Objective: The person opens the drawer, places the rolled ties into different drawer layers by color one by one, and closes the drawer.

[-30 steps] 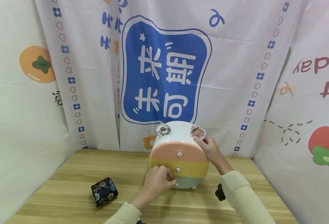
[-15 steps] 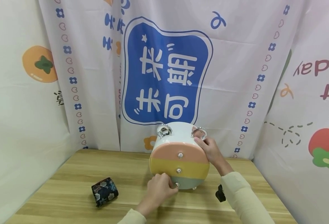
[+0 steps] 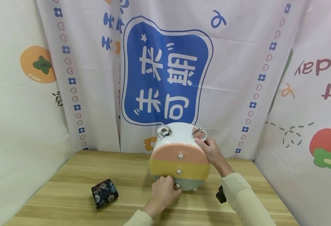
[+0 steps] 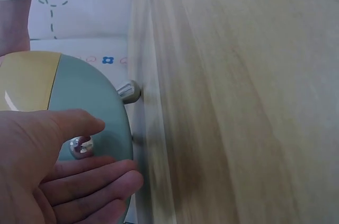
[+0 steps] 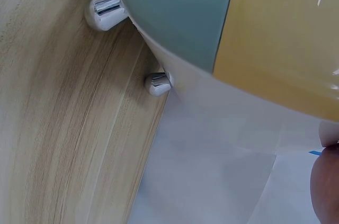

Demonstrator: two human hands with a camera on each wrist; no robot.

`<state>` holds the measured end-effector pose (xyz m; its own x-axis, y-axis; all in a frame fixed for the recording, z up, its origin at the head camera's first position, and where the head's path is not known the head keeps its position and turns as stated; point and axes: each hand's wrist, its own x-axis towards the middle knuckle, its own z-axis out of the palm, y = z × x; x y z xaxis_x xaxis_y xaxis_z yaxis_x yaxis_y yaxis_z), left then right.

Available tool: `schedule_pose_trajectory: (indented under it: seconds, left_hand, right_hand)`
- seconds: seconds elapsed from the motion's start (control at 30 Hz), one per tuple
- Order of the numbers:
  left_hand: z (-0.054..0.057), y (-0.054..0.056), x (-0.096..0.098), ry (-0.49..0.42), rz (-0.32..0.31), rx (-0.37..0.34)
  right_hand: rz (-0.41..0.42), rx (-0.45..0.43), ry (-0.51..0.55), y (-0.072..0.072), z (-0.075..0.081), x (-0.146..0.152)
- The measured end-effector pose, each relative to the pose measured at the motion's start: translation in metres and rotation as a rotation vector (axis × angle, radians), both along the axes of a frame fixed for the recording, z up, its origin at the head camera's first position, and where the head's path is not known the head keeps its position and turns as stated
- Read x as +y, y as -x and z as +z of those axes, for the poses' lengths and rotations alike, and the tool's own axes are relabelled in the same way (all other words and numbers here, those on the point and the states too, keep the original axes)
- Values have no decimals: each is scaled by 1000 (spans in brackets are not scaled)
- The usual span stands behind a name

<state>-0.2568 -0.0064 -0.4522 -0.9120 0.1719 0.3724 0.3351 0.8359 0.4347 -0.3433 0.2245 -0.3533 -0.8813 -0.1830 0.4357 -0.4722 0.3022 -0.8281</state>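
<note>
A small drawer cabinet (image 3: 168, 168) has a white body and an oval front in pink, yellow and grey-green bands. Each band carries a silver knob. My left hand (image 3: 164, 192) is at the lowest knob (image 4: 82, 147); in the left wrist view its extended thumb and fingers lie on either side of the knob, with gaps around it. My right hand (image 3: 212, 152) rests on the cabinet's upper right side, thumb beside one of two silver rings (image 3: 200, 134) on top. Its other fingers are mostly hidden. Silver feet (image 5: 106, 12) support the cabinet.
A dark floral folded pouch (image 3: 104, 193) lies left on the wooden table (image 3: 120, 169). A small black object (image 3: 221, 195) lies beside the right sleeve. Printed white curtains (image 3: 230, 72) stand close behind the cabinet and along both sides.
My left hand has shifted slightly right and down, coming around the lowest knob. The right hand and the cabinet stay in place.
</note>
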Motion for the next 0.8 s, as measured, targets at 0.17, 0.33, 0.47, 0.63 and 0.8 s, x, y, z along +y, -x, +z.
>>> schedule_pose_trajectory:
  seconds: [0.17, 0.33, 0.47, 0.63, 0.8]
  left_hand:
    - [-2, 1, 2, -14, -9, 2]
    - [-2, 0, 3, -20, -10, -3]
    - [-2, -1, 4, -17, -1, 3]
    - [-2, -1, 4, -31, 3, -5]
    - [-2, -2, 3, -38, -2, -6]
  right_hand:
    - [8, 7, -1, 0, 1, 0]
    - [8, 0, 5, 0, 1, 1]
    - [7, -1, 7, -1, 1, 0]
    - [1, 11, -4, -1, 1, 1]
    - [14, -6, -1, -1, 1, 0]
